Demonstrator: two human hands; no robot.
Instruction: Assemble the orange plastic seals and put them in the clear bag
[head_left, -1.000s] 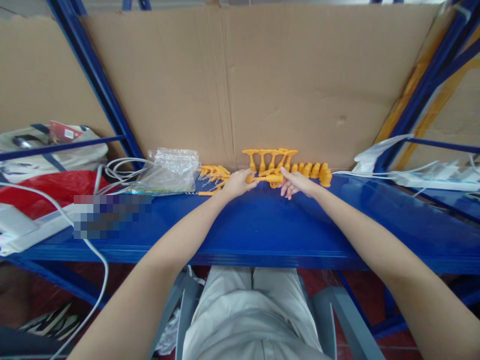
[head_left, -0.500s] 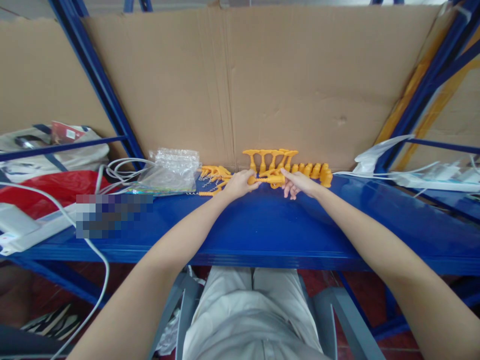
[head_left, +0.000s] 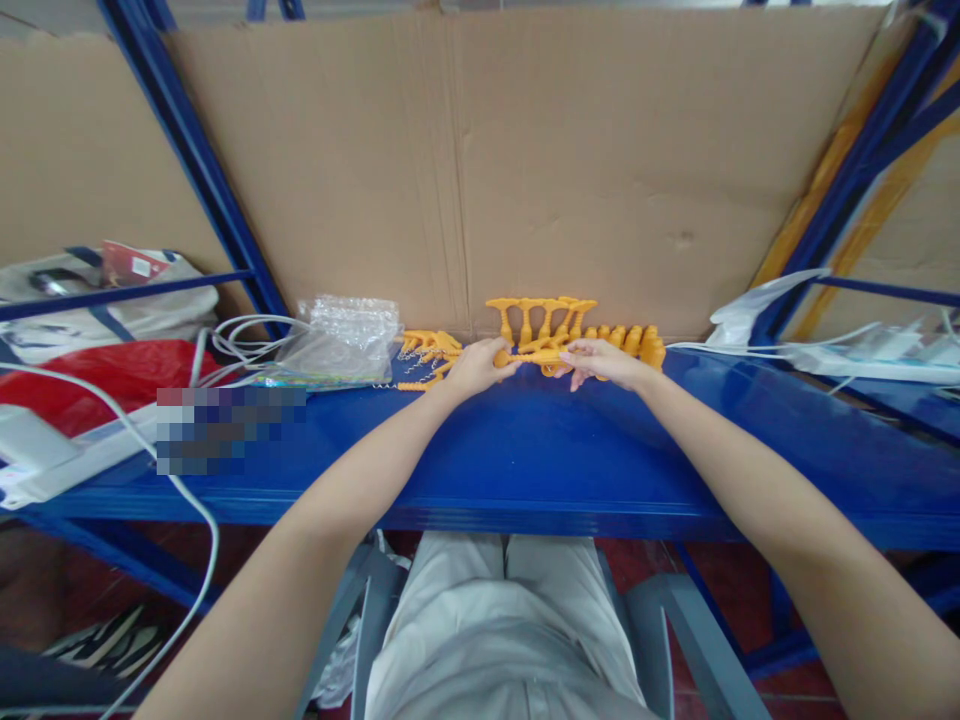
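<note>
My left hand (head_left: 477, 368) is closed around one end of a slim yellow plastic piece (head_left: 534, 356), held level above the shelf. The thumb and fingers of my right hand (head_left: 601, 362) pinch the other end; its lower fingers curl beneath. Behind my hands, several T-shaped yellow pieces (head_left: 526, 318) stand in a row with their crossbars up. Several stubby yellow pieces (head_left: 636, 340) are lined up beyond my right hand. To the left of my left hand lie yellow parts with metal spirals (head_left: 427, 348), resembling corkscrews. My fingers hide both ends of the held piece.
A cardboard panel (head_left: 525, 160) backs the blue shelf (head_left: 510, 460). Clear plastic bags (head_left: 341, 340), white cables (head_left: 251, 335), a red bag (head_left: 150, 375) and a power strip (head_left: 82, 460) lie at left. White cables and another power strip (head_left: 885, 355) are at right. Blue posts (head_left: 202, 170) frame the sides.
My right hand has turned, and its fingers have closed in from a looser spread onto the end of the yellow piece. My left hand stays in place.
</note>
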